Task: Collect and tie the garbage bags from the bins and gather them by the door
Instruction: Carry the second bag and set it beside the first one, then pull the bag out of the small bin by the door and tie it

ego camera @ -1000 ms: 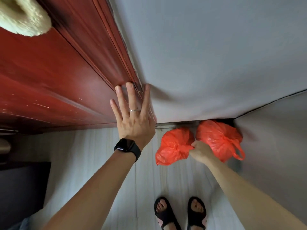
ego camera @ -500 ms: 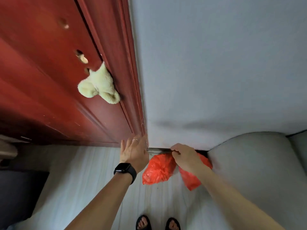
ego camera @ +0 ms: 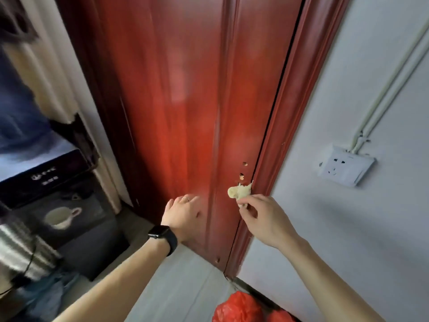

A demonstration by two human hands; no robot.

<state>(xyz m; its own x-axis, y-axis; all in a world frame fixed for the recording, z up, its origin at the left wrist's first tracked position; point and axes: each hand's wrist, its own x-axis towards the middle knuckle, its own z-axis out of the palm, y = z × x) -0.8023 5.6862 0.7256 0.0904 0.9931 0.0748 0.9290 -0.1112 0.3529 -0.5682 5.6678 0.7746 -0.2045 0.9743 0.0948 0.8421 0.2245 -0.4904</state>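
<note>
Two red garbage bags [ego camera: 238,307] sit on the floor [ego camera: 185,287] at the bottom edge of the frame, right of centre, against the foot of the grey wall [ego camera: 348,228] just beside the door frame (only their tops show, so whether the knots are tight cannot be told). They appear gathered where the task wants them.

Above them, mid-frame, the red door [ego camera: 185,101] fills the centre. The right hand [ego camera: 262,217] pinches a pale, soft lump [ego camera: 239,192] stuffed where a handle would be, thumb and forefinger closed on it. The left hand [ego camera: 183,212], a black watch [ego camera: 162,238] on its wrist, lies flat with fingers spread against the door panel.

The step in hand looks like working the door by that lump. To do it well, grip the lump near its root rather than its loose tip, pull steadily, and let the flat hand steady the panel so it does not jerk. Mind that the swinging door stays clear of the bags by the frame.

A socket [ego camera: 346,166] is on the wall at the right; a cup [ego camera: 61,217] stands on dark boxes at the lower left.
</note>
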